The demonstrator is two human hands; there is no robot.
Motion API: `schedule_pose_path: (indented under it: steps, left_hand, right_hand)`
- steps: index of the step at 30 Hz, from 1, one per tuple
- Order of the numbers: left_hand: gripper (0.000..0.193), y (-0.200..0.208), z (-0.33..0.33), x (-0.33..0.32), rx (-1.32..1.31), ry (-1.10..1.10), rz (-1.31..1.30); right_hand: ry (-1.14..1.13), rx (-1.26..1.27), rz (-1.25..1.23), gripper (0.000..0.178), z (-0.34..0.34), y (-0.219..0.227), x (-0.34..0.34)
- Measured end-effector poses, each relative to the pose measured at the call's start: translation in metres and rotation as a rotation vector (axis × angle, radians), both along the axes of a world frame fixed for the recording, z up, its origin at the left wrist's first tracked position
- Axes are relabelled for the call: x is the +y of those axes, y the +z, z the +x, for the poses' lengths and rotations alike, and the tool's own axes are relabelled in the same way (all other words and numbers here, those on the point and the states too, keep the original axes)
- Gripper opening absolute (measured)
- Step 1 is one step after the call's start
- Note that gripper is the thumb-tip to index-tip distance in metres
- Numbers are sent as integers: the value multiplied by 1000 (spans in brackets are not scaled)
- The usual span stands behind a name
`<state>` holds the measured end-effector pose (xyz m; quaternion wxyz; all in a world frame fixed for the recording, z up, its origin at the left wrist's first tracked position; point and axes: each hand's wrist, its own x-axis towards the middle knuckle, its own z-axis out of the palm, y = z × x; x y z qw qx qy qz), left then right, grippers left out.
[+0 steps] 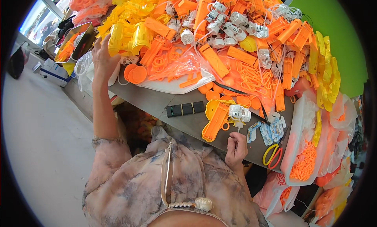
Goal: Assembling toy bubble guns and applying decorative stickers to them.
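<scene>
- Left hand's grip (103, 58): reached out to the far left, fingers apart and bent, thumb well away from them, so it stands open. It is right beside a yellow cylinder (115, 39); whether it touches it, I cannot tell.
- Right hand's grip (236, 146): low at the near edge of the desk (151, 103), fingers curled in. Thumb and forefinger meet close to a thin pale stem (238, 127); whether they pinch it, I cannot tell.
- Yellow half-shell (211, 107): on the desk, to the left of and beyond the right hand, with an orange housing (216, 121) lying across it.
- White mechanism (239, 113): against the right side of that housing, the stem at its near side.
- Black bundle (185, 109): on the desk, left of the half-shell.
- Blue-and-white pieces (271, 132): scattered right of the mechanism.
- Scissors (272, 155): near right, one handle yellow, the other red.
- Tub (293, 142): farther right, with small orange pieces (304, 162) in its near end.
- Orange discs (137, 74): to the right of the left forearm.
</scene>
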<state>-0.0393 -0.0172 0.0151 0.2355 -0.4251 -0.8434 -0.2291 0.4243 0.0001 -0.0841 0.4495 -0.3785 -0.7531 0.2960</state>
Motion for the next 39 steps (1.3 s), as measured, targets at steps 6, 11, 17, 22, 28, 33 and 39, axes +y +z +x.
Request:
schedule_pose_path:
  steps: [6,11,17,22,28,33,39]
  left_hand:
    - [55,-21,-36,-2,-88,-88,10]
    - [45,-22,-47,-1,-102,13,403]
    - [41,21,46,11,-3,-241,809]
    - [41,0,182,-6,112,-799,521]
    - [46,-15,254,-20,-94,-1161,434]
    - [48,5,243,-43,-194,-1374,218]
    - [63,30,244,-21,-35,-1271,-171]
  right_hand:
    - [13,-14,34,12,1,-2,0]
    - [27,17,7,12,3,-4,-3]
    - [62,91,-13,15,2,24,-6]
    - [627,487,-480,70,-50,75,10]
    - [486,525,-285,77,-69,82,-11]
    - [364,539,-452,36,-42,87,-11]
    - [528,556,-1007,40,-1,81,-2]
